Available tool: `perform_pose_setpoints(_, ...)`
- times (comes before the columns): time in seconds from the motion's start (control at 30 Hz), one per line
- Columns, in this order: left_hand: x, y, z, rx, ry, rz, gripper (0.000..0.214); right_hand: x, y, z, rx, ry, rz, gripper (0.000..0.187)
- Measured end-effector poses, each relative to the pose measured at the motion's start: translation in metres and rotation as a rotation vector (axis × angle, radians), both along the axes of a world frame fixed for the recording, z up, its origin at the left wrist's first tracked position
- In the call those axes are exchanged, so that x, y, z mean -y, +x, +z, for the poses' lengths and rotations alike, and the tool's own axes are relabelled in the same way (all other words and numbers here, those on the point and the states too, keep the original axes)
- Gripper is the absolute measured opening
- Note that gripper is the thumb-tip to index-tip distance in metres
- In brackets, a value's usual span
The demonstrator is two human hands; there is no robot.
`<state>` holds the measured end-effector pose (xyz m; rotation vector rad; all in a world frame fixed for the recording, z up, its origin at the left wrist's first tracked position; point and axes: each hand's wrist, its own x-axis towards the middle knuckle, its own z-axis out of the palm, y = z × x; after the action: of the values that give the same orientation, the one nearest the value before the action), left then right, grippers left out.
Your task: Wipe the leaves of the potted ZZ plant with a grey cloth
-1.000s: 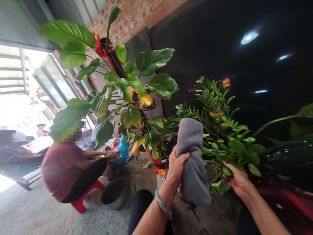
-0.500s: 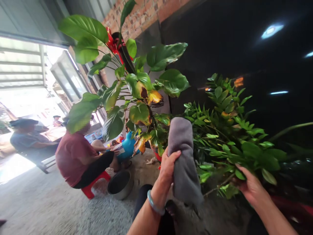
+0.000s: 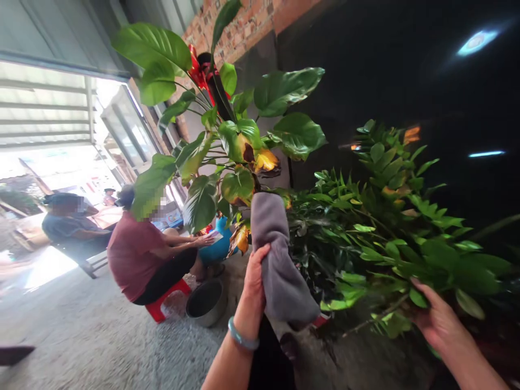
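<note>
My left hand point(image 3: 254, 281) is closed round a folded grey cloth point(image 3: 278, 260), held upright in front of the plants. My right hand point(image 3: 436, 319) reaches under a frond of the bushy small-leaved plant point(image 3: 390, 227); its fingers curl against the stem and leaves and are partly hidden by them. A taller plant with big broad leaves point(image 3: 239, 130), some yellowed and browned, stands just behind the cloth. A teal bangle point(image 3: 241, 337) sits on my left wrist.
A person in a maroon shirt point(image 3: 136, 254) sits on a red stool point(image 3: 162, 307) at the left, hands on a blue pot point(image 3: 217, 246). A metal bowl point(image 3: 207, 300) rests on the gravel floor. Another person sits farther left. A dark glossy wall rises behind the plants.
The view has swung to the right, so everything sits farther left in the picture. My left hand with the cloth shifted left and slightly up. My right hand slid lower right along the frond.
</note>
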<state>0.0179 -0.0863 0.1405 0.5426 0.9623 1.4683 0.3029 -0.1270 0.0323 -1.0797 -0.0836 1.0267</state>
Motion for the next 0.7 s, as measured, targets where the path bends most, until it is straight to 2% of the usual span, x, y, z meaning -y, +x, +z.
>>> perform_pose_setpoints(0.07,-0.008,0.002,-0.002,0.038,-0.107,-0.019,0.012,-0.002,0.000,-0.002,-0.003,-0.002,0.010,0.034)
perform_pose_setpoints(0.1,-0.008,0.006,-0.012,0.031,-0.197,-0.052,0.008,-0.003,0.000,-0.004,-0.003,-0.008,0.016,0.033)
perform_pose_setpoints(0.2,0.011,0.020,-0.058,-0.029,-0.443,-0.214,0.007,-0.006,0.002,-0.010,-0.016,-0.029,0.021,0.033)
perform_pose_setpoints(0.27,0.026,0.025,-0.078,-0.008,-0.439,-0.297,0.012,-0.005,0.003,-0.012,-0.022,-0.023,0.000,0.033)
perform_pose_setpoints(0.33,0.034,0.023,-0.074,0.003,-0.351,-0.283,0.020,-0.003,0.004,-0.011,-0.006,-0.005,-0.020,0.033)
perform_pose_setpoints(0.37,0.034,0.021,-0.064,-0.007,-0.287,-0.232,0.025,-0.002,0.003,-0.010,0.006,-0.001,-0.024,0.033)
perform_pose_setpoints(0.47,0.019,0.012,-0.019,-0.050,-0.062,-0.037,0.035,0.000,0.002,-0.004,0.015,-0.013,-0.014,0.034)
perform_pose_setpoints(0.53,0.005,0.011,0.001,-0.050,0.012,0.015,0.035,0.000,0.000,-0.001,-0.002,-0.020,-0.019,0.035)
perform_pose_setpoints(0.6,-0.002,0.014,0.000,-0.038,-0.081,-0.030,0.025,-0.001,-0.001,0.000,-0.027,-0.015,-0.027,0.036)
perform_pose_setpoints(0.63,-0.002,0.017,-0.009,-0.039,-0.176,-0.073,0.019,-0.002,-0.002,0.000,-0.035,-0.012,-0.032,0.037)
perform_pose_setpoints(0.7,0.005,0.025,-0.037,-0.058,-0.369,-0.160,0.013,-0.003,-0.002,-0.001,-0.041,-0.006,-0.024,0.038)
